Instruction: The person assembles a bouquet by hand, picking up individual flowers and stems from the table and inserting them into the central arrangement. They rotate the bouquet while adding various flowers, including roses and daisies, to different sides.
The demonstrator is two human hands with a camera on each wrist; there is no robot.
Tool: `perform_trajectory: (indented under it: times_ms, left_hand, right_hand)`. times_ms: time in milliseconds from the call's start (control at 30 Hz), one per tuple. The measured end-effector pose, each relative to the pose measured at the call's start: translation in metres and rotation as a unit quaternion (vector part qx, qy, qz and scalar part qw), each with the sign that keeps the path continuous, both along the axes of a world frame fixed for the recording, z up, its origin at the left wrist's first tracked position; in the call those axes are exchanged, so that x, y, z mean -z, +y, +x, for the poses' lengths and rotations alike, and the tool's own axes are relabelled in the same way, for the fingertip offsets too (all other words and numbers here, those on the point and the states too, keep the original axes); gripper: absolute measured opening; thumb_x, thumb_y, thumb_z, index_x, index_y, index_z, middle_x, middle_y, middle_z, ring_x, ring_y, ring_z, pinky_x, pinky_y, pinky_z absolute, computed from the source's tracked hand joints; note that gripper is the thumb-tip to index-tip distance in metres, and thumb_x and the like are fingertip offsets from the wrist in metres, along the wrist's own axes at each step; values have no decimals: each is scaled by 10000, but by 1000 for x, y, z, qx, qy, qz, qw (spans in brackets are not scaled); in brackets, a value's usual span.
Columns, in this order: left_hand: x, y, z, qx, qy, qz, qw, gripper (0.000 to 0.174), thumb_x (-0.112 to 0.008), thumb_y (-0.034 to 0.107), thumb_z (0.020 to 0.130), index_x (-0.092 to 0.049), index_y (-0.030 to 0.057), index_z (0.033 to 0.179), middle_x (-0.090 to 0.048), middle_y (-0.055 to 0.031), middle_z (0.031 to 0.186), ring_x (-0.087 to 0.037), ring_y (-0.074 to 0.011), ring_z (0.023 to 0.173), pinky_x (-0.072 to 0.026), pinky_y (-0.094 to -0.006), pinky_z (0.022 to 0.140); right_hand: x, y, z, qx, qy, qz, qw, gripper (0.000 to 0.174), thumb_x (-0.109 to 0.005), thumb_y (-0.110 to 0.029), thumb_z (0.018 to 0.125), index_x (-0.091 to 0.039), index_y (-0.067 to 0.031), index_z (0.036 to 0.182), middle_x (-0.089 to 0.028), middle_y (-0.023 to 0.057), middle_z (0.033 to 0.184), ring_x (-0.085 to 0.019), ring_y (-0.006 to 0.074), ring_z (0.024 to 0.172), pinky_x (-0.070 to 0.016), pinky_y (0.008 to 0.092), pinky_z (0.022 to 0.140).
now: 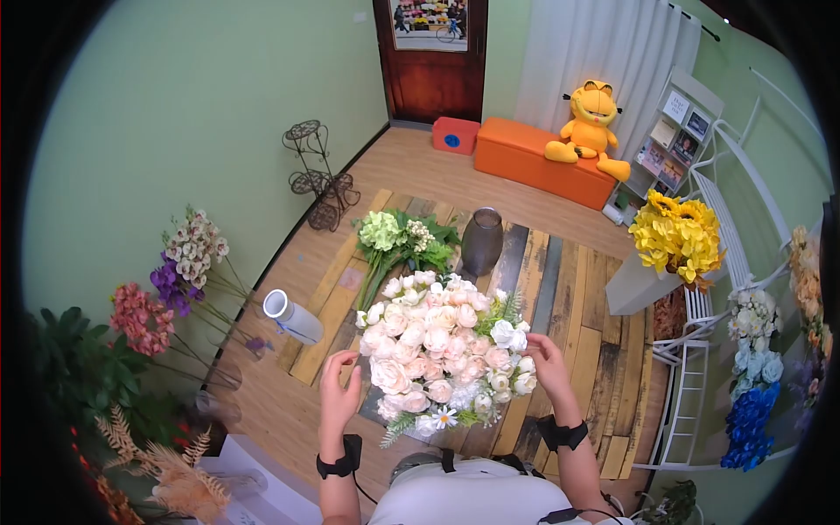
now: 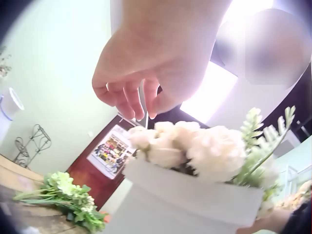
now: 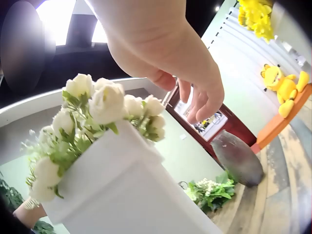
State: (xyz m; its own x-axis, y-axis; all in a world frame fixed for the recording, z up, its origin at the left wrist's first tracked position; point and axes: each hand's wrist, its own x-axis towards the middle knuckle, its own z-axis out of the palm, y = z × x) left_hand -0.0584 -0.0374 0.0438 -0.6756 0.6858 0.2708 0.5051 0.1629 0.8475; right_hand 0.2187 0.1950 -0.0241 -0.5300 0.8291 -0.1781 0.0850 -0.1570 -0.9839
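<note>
A full bouquet of pale pink and white artificial flowers (image 1: pixel 429 341) fills a white square planter (image 2: pixel 180 204), which the blooms hide from above. My left hand (image 1: pixel 339 385) is beside the bouquet's left edge, its fingers loosely bent above the blooms in the left wrist view. At the opposite side, my right hand (image 1: pixel 549 367) has its fingertips close to the white roses (image 3: pixel 105 100). Nothing shows between the fingers of either hand. Beyond the bouquet lies a green bunch with a pale green hydrangea (image 1: pixel 382 230), next to a dark glass vase (image 1: pixel 482 242).
A white cylindrical vase (image 1: pixel 297 317) stands left of the plank table (image 1: pixel 582 350). Yellow flowers (image 1: pixel 678 236) fill a tall white planter (image 1: pixel 643 284) on the right. Farther back are an orange bench (image 1: pixel 534 162) with a plush cat (image 1: pixel 592 127) and a wire stand (image 1: pixel 315 175).
</note>
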Motion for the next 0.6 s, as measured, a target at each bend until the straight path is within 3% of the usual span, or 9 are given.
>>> perform_trajectory:
  times_ms: [67,100,133,167,200,300,433,533,600]
  left_hand:
    - [46,-5,-20,91,-22,-107,990,569,-674,150,690,-422,12,1181,-476,-200,1130,-444,-334,1065,-334,-373,929]
    - [70,-1,-24,93,-20,-108,990,569,-674,150,690,-422,12,1181,-476,-200,1130,-444,-334,1065,-334,-373,929]
    - [90,4,-27,185,-58,-95,976,640,-692,168,672,-393,15,1217,-429,-210,1189,-401,-343,1110,-302,-374,959]
    - [99,7,-28,275,-96,-81,953,711,-709,185,655,-363,17,1253,-381,-219,1247,-358,-353,1155,-270,-375,988]
    - [84,10,-22,287,-111,-154,939,775,-730,186,637,-335,19,1282,-330,-206,1307,-309,-335,1210,-225,-370,1019]
    - [67,19,-13,323,-166,-112,925,819,-751,174,625,-305,12,1293,-315,-187,1321,-287,-289,1241,-222,-364,1023]
    - [53,25,-6,238,-260,-152,923,804,-760,166,623,-323,14,1281,-336,-165,1313,-309,-260,1231,-255,-355,1006]
    - [62,27,-6,230,-252,-48,939,765,-763,181,625,-358,12,1252,-336,-142,1316,-355,-256,1193,-297,-341,981]
    - [59,31,1,192,-148,33,970,651,-768,167,606,-467,17,1163,-448,-136,1241,-450,-259,1120,-352,-342,942]
  right_hand:
    - [-4,-19,4,-57,-14,31,998,382,-562,-52,791,-476,-25,1162,-525,79,1118,-520,184,1001,-411,291,864]
    - [-6,-27,4,-114,-31,63,991,419,-611,-60,761,-481,-32,1159,-535,76,1114,-520,184,1006,-415,300,866]
    - [-4,-29,3,-110,-31,62,991,419,-611,-60,761,-481,-32,1159,-535,76,1114,-520,184,1006,-415,300,866]
    - [0,-31,2,-191,-57,122,972,469,-657,-80,726,-484,-39,1160,-536,70,1126,-518,181,1013,-411,307,877]
    - [3,-34,2,-269,-83,180,943,520,-704,-100,692,-486,-45,1162,-537,63,1138,-517,179,1019,-407,313,888]
    - [9,-42,2,-239,-44,91,966,545,-721,-111,681,-485,-47,1168,-537,54,1153,-513,171,1032,-395,320,907]
    - [14,-49,-2,-183,-7,62,981,553,-729,-122,676,-489,-51,1169,-535,58,1160,-507,171,1045,-393,313,909]
    - [9,-50,-5,-197,-34,64,978,543,-722,-97,672,-493,-45,1162,-539,63,1152,-506,168,1043,-394,312,906]
    - [-1,-50,-7,-157,-44,45,986,544,-714,-70,667,-490,-37,1162,-539,68,1148,-505,161,1042,-392,311,906]
